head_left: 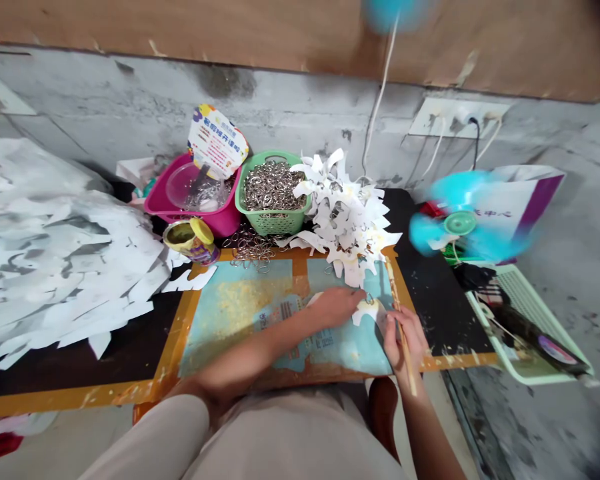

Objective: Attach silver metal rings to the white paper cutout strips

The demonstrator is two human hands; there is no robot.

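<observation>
My left hand (pixel 337 305) reaches across the blue-covered work surface (pixel 240 313), fingers pinched at a small metal ring (pixel 369 299). The ring lies over a white cut paper piece (pixel 364 312) with a yellowish patch. My right hand (pixel 407 337) is closed around a thin wooden brush (pixel 404 343), slanting with its tip up by the paper pile; the thumb is close to the cut piece's right edge. Just beyond my hands is a heap of white paper cut-outs (pixel 347 217). Part of another white piece is hidden behind my left hand.
A green basket (pixel 275 223) brims with metal rings, more loose rings (pixel 253 248) lying before it. Beside it stand a pink basket (pixel 220 223) and an open can (pixel 193 241). White sheets (pixel 70 247) cover the left. A spinning blue fan (pixel 460 220) and light-green tray (pixel 540 320) are right.
</observation>
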